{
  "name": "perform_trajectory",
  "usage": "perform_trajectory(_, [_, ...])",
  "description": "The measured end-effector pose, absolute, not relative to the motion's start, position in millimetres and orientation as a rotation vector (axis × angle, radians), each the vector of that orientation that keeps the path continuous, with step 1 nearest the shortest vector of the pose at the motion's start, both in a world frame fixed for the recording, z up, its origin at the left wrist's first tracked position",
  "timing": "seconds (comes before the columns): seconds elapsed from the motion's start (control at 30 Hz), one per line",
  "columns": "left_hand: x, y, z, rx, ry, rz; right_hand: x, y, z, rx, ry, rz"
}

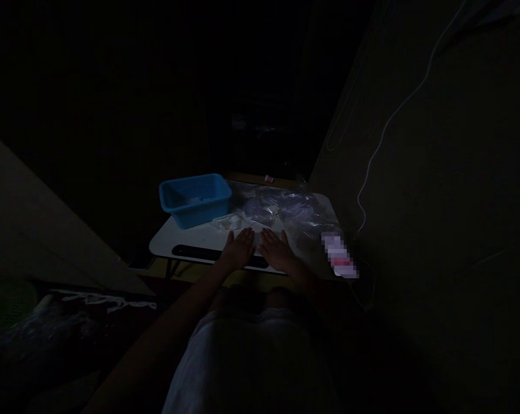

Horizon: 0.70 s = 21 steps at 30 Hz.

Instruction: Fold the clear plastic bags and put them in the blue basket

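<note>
My left hand [239,248] lies flat, palm down, near the front edge of the white table [162,241], its thumb apart from the fingers. Beside it on the right, my right hand [276,249] is also flat with its thumb spread. Between and partly beneath the two hands shows a small pale, flat item [257,240]; the dim light hides what it is. Just beyond the hands are a small clear packet with whitish contents [231,222] and crumpled clear plastic bags [296,206].
A blue basin [196,201] stands at the table's back left. A phone-like object [339,255], pixelated, is at the right edge. The table has a dark slot [197,253] along its front. A white cable [382,135] hangs down the right wall. Surroundings are very dark.
</note>
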<state>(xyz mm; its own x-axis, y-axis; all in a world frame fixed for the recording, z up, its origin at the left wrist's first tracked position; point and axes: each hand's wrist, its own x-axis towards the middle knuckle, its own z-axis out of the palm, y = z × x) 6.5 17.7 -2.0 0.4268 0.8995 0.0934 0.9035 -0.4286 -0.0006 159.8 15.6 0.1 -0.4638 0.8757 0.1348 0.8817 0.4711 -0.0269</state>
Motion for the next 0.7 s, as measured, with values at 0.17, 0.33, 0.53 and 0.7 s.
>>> perform_trajectory(0.17, [7.0,18.4,-2.6,-2.606,-1.657,-0.13,179.2,20.0,-5.2,-1.639,-2.525,-0.139])
perform_trajectory(0.33, [5.8,19.7,-5.9,-2.592,-1.654,-0.141,195.4,21.7,-7.8,-1.72,-2.476,-0.182])
perform_trajectory(0.53, [4.0,20.4,-5.9,-2.601,-1.644,-0.135,191.9,20.2,-5.7,-1.892,-2.303,-0.165])
perform_trajectory(0.7, [4.5,20.8,-6.7,-2.601,-1.635,-0.144,178.2,17.0,0.7,-1.789,-2.299,-0.234])
